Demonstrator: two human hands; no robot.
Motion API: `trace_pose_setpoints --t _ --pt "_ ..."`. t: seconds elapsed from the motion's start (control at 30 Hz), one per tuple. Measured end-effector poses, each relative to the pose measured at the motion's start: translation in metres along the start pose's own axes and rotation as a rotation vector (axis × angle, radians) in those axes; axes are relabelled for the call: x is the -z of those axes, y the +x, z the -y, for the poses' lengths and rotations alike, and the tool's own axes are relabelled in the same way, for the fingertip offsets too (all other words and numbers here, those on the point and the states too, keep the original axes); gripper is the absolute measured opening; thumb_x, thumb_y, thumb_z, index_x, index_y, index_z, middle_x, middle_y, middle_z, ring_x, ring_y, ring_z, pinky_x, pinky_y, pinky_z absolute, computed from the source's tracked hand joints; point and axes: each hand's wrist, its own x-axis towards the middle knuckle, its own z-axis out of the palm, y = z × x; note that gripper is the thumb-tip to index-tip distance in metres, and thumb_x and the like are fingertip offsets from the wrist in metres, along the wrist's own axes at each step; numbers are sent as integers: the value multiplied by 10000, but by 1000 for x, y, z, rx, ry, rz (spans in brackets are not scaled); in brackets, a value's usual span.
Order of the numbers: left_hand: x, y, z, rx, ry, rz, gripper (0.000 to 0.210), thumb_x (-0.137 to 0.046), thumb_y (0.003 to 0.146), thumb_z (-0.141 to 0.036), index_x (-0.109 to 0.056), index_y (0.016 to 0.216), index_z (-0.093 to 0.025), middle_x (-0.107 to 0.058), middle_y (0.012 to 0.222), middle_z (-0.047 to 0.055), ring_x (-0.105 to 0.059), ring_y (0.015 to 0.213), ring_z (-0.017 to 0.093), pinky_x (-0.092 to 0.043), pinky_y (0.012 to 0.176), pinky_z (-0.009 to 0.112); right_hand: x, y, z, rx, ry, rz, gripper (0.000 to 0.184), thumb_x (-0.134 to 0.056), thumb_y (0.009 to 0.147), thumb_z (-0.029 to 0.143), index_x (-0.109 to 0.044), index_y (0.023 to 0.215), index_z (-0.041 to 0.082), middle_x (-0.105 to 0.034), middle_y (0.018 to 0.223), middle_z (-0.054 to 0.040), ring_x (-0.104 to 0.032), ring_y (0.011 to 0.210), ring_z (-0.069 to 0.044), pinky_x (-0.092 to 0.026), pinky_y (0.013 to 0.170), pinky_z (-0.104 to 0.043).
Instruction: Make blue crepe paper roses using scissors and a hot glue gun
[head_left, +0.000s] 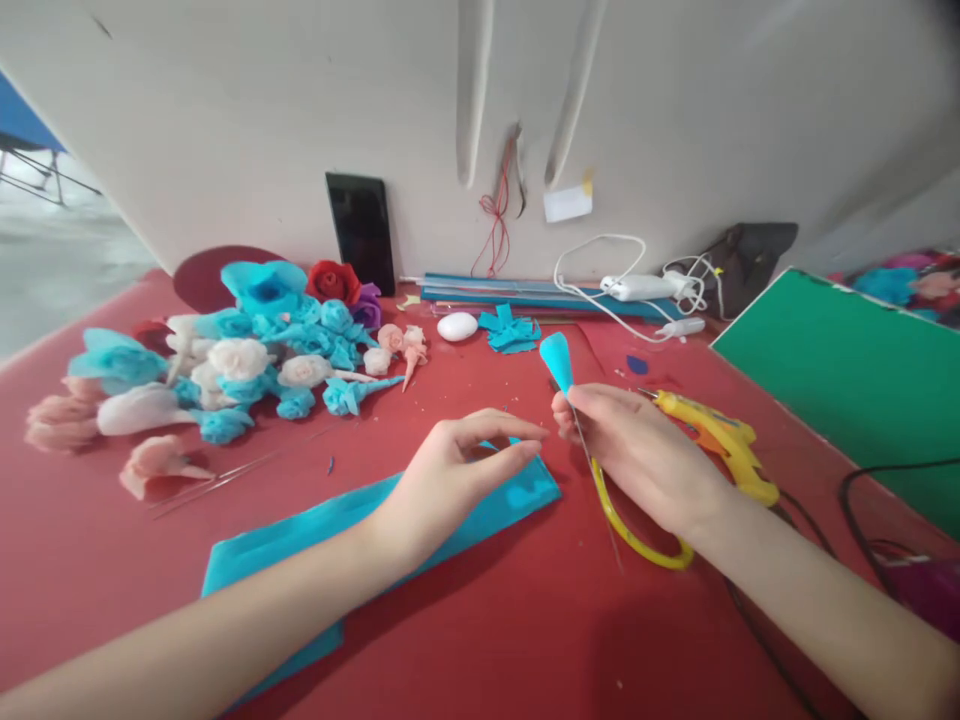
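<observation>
- Blue paper cone (556, 363) tops a thin wire (613, 540) pinched between thumb and fingers of the right hand (652, 455); the wire trails below the palm.
- Left hand (442, 480) is half open and curved, thumb and fingers apart, above the blue paper sheet (300, 540); whether it touches the sheet, I cannot tell.
- Between the two hands runs a narrow gap, widening toward the person into red bench (525, 630) between the forearms.
- Beyond the hands, the bench ends at a pale wall (262, 100); a white egg-shaped piece (457, 326) and blue scraps (510, 330) sit short of it.
- Left of and beyond the left hand, paper flowers (238, 360) crowd the bench toward its side edge.
- Right of the right hand, a yellow glue gun (716, 440) and a green board (840, 380) limit sideways room.
- Straight beyond the hands, a white label (568, 202) on the wall is too blurred to read.
- Under the right hand, a yellow loop (637, 545) shows, the rest hidden.
- Both forearms and the board are cut off by the frame.
</observation>
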Motion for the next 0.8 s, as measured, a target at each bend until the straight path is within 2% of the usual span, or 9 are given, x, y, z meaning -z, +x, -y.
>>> trace_pose_setpoints --t 0.2,0.47,0.53,0.63,0.8 --pt "-25 11 -22 25 -84 28 166 -668 766 -310 -745 822 -174 -744 898 32 -618 960 195 -451 856 255 -9 -9 9 100 50 2 157 -701 759 403 -704 725 249 -646 766 29 -569 779 -94 -441 724 -201" --pt "-36 18 -26 -3 -98 23 133 -689 738 -292 -731 682 -179 -706 718 3 -591 761 135 -452 747 223 4 -3 20 162 32 -107 219 -610 867 333 -588 808 123 -574 795 -6 -543 743 -119 -461 701 -280" --pt "-36 16 -24 -4 -85 24 145 -695 734 -295 -719 655 -176 -682 672 -6 -570 706 122 -445 707 218 7 -2 23 171 32 -120 238 -620 856 358 -589 811 127 -563 792 -3 -525 731 -114 -448 693 -272" --pt "-35 14 -22 -14 -67 6 172 -686 744 -314 -704 653 -170 -675 673 -5 -559 688 122 -443 698 226 7 -2 25 152 46 -69 284 -669 791 437 -646 820 155 -591 827 -19 -515 737 -119 -433 688 -271" --pt "-33 15 -27 -36 3 -12 177 -661 762 -311 -708 707 -150 -690 724 26 -588 733 157 -457 739 269 1 -7 24 99 61 -7 187 -737 711 424 -729 770 246 -644 842 -25 -548 867 -167 -420 775 -303"
